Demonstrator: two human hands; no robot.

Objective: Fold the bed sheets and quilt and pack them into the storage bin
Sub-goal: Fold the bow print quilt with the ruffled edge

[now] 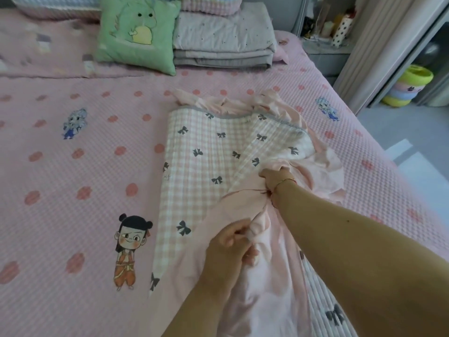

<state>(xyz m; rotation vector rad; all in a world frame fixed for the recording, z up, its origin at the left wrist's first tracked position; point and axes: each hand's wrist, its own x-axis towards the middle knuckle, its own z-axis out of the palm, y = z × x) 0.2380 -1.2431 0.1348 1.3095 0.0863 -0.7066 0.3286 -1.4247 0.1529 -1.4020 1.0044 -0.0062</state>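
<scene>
Both hands, left hand [233,242] and right hand [275,177], gripped bunched pale pink cotton sheet [243,215] over pink-checked bow-print quilt [206,152] on bed.

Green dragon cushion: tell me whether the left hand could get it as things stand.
Probably not right away: the left hand grips the pink sheet, and the green dragon cushion sits far up the bed.

The bed [73,166] wears a pink waffle cover with coral dots and cartoon figures. On it lie a checked quilt [201,154] with grey bows, a green dragon cushion [138,32] and, just beside that, a folded grey blanket [223,42].
</scene>
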